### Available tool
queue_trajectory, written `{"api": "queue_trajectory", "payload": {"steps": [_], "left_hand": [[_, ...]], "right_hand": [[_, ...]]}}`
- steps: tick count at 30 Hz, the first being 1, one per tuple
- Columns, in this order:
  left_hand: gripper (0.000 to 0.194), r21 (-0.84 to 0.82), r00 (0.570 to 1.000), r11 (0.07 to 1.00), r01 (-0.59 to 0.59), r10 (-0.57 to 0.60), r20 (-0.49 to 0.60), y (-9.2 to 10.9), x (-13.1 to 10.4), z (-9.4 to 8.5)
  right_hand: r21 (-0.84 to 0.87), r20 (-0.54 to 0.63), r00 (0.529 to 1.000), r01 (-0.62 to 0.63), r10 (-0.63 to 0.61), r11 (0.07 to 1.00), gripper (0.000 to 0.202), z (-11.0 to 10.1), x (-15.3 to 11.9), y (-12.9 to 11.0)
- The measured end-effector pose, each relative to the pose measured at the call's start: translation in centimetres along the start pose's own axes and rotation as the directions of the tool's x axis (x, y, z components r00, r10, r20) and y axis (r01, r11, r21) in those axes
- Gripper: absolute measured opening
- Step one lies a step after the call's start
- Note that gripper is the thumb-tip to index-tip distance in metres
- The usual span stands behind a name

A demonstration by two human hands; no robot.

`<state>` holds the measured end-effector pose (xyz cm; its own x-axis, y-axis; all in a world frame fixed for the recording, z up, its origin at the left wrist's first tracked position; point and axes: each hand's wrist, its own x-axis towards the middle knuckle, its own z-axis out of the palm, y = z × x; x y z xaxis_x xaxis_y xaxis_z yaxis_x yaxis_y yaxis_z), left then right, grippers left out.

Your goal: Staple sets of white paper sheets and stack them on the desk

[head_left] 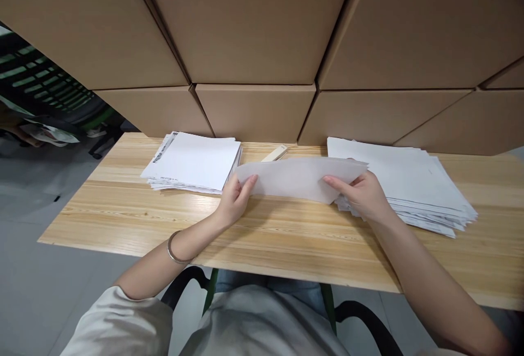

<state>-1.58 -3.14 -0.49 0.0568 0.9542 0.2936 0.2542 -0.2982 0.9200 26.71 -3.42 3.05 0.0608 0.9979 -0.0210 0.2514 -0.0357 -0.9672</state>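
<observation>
Above the middle of the wooden table, a white sheet of paper point(292, 178) is stretched between my two hands; whether it is one sheet or several, I cannot tell. My left hand point(236, 197) pinches its left end, thumb on top, close beside a stack of printed papers point(196, 159). At the other end my right hand point(364, 192) grips the sheet, also thumb on top. Part of a second, larger stack of papers point(409, 181) lies beyond and to the right of that hand, its edges uneven. Behind the held sheet a pale, narrow object point(275, 153) is partly hidden.
Large brown cardboard boxes point(254, 113) form a wall along the back of the wooden table point(262, 252). Chair armrests point(186, 285) stand at the table's front edge. To the far left, dark slatted furniture point(45, 77) stands over the grey floor point(33, 279).
</observation>
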Motion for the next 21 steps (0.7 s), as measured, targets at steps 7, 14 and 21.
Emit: {"api": "queue_trajectory", "payload": {"steps": [7,14,21], "left_hand": [[0.034,0.026,1.000,1.000,0.005,-0.005,0.020,0.12,-0.09,0.02],[0.037,0.039,1.000,0.999,0.002,-0.002,0.015,0.10,0.10,0.05],[0.032,0.095,0.999,0.995,-0.032,0.031,0.019,0.32,0.12,-0.07]], "right_hand": [[-0.097,-0.075,0.992,-0.104,0.097,0.990,0.034,0.18,-0.15,0.34],[-0.089,-0.103,0.991,-0.099,0.089,0.991,0.038,0.40,-0.31,-0.13],[-0.087,-0.134,0.984,-0.126,0.114,0.988,0.036,0.59,-0.32,-0.20]]}}
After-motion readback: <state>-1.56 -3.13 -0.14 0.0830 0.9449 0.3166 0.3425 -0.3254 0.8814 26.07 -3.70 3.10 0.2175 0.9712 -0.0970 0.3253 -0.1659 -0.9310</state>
